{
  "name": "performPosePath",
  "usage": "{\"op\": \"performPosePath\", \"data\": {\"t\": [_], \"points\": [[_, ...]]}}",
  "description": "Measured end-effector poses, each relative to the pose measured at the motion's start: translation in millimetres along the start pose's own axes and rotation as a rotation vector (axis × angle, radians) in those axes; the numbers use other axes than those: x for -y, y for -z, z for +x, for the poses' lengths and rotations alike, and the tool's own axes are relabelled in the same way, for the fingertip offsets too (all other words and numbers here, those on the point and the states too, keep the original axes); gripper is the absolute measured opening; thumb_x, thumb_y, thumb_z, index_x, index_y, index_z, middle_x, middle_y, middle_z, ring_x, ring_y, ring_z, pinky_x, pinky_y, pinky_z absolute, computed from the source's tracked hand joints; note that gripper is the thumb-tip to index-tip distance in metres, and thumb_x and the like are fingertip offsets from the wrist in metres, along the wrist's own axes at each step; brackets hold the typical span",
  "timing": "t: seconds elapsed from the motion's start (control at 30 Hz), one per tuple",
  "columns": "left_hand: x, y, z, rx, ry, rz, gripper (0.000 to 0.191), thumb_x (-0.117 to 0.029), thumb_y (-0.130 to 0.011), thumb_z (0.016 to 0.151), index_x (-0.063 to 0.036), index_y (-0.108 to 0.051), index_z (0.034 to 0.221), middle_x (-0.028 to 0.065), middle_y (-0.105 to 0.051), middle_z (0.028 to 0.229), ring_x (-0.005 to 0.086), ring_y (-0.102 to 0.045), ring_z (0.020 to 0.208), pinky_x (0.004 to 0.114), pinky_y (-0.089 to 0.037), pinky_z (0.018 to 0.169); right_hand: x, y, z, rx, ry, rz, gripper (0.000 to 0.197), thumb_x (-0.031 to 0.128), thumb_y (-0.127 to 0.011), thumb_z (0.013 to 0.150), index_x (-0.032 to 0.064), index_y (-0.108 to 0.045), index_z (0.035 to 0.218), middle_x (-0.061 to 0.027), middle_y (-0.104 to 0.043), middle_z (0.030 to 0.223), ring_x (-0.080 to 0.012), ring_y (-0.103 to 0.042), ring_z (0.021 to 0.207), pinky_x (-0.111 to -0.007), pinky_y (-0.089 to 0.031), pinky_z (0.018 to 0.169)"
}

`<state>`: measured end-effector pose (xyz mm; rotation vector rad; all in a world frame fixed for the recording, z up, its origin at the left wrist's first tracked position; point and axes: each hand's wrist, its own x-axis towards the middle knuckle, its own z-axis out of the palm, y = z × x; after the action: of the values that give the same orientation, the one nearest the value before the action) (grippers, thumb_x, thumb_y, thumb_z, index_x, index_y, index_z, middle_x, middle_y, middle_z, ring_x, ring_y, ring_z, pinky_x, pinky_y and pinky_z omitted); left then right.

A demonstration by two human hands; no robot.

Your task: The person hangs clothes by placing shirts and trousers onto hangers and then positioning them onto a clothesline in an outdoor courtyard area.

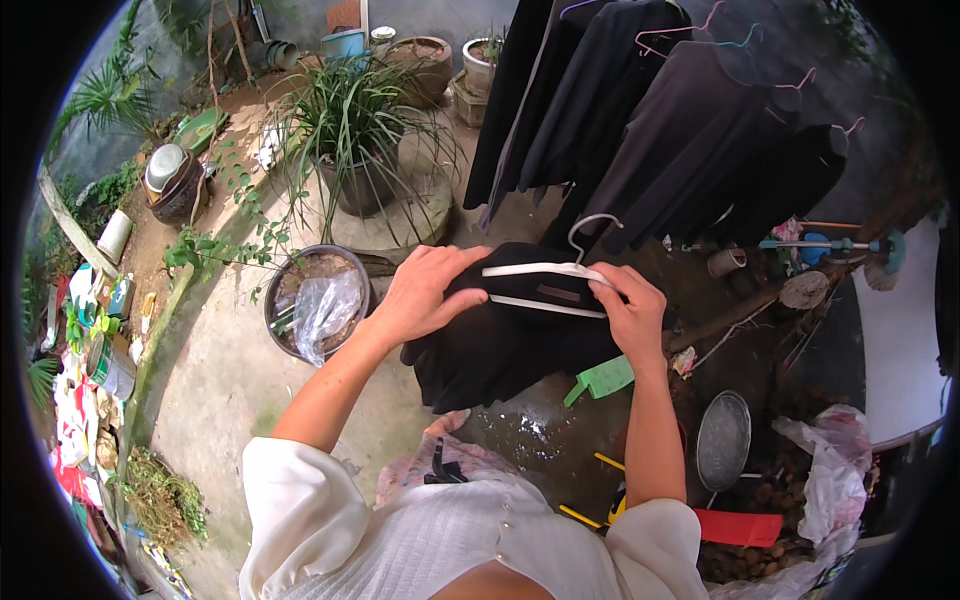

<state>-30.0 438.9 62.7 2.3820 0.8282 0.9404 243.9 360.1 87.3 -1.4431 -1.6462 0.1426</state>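
In front of me hangs a black garment [487, 360] with a white clothes hanger [536, 268] partly inside its neck opening. The hanger's metal hook points up and away from me. At the hanger's right shoulder, my right hand [634, 311] pinches the white bar between thumb and fingers. My left hand [427, 292] holds the garment's left shoulder, with black cloth between its thumb and fingers. A small label [559, 292] shows inside the neck. The hanger's left end is hidden by cloth and my left hand.
Dark clothes [660, 142] hang on hangers beyond, at upper right. Left stand a planter [277, 330] with a plastic bag [322, 311] and a potted grassy plant [360, 180]. A green plastic object [607, 376], a round metal lid or pan [724, 442] and a red object [739, 527] lie right.
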Motion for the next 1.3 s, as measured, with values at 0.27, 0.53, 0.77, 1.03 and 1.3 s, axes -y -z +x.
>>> {"op": "performPosePath", "data": {"t": [0.27,0.53,0.77,1.03,1.3], "points": [[14.8,-17.2,20.6,-0.175,0.197,-0.007,0.058,-0.030,-0.071,0.075,-0.0089,-0.048,0.123,0.0141,-0.063,0.096,0.0355,-0.062,0.083,0.042,-0.048,0.072,-14.9,-18.8,39.9,-0.038,0.037,0.016,0.012,0.006,-0.067,0.075,0.0042,-0.069,0.087,-0.0059,-0.061,0.070,-0.0179,-0.059,0.061,-0.026,-0.043,0.056],[44.9,-14.7,57.8,-0.342,0.140,0.040,0.022,-0.023,-0.071,0.076,-0.0095,-0.064,0.091,0.0050,-0.064,0.082,0.0230,-0.062,0.066,0.030,-0.046,0.057,-50.5,13.8,62.8,0.277,0.064,-0.085,0.039,0.007,-0.069,0.074,0.0032,-0.060,0.111,-0.0107,-0.063,0.103,-0.0221,-0.060,0.100,-0.030,-0.044,0.089],[40.2,20.3,95.1,-0.120,0.166,0.074,0.041,-0.031,-0.069,0.079,-0.0126,-0.057,0.113,0.0092,-0.065,0.093,0.0264,-0.064,0.075,0.034,-0.049,0.065,-84.6,-1.4,70.6,0.119,-0.101,0.104,0.027,0.009,-0.063,0.081,0.0064,-0.061,0.107,-0.0078,-0.060,0.094,-0.0224,-0.058,0.086,-0.030,-0.044,0.079],[49.2,61.2,82.8,-0.235,0.055,0.169,0.042,-0.023,-0.071,0.077,-0.0161,-0.059,0.116,0.0088,-0.065,0.096,0.0272,-0.064,0.078,0.033,-0.051,0.066,-76.2,-32.1,108.7,0.007,0.029,0.166,0.026,0.011,-0.064,0.081,0.0038,-0.060,0.106,-0.0107,-0.062,0.096,-0.0224,-0.061,0.091,-0.029,-0.046,0.080],[11.8,144.5,128.9,-0.482,0.166,0.517,0.032,-0.012,-0.072,0.073,-0.0133,-0.067,0.105,0.0076,-0.067,0.094,0.0243,-0.064,0.084,0.032,-0.049,0.074,-142.3,-44.3,120.9,-0.121,-0.275,0.259,0.022,0.011,-0.058,0.088,0.0029,-0.061,0.107,-0.0067,-0.063,0.097,-0.0140,-0.060,0.082,-0.026,-0.047,0.073]]}}
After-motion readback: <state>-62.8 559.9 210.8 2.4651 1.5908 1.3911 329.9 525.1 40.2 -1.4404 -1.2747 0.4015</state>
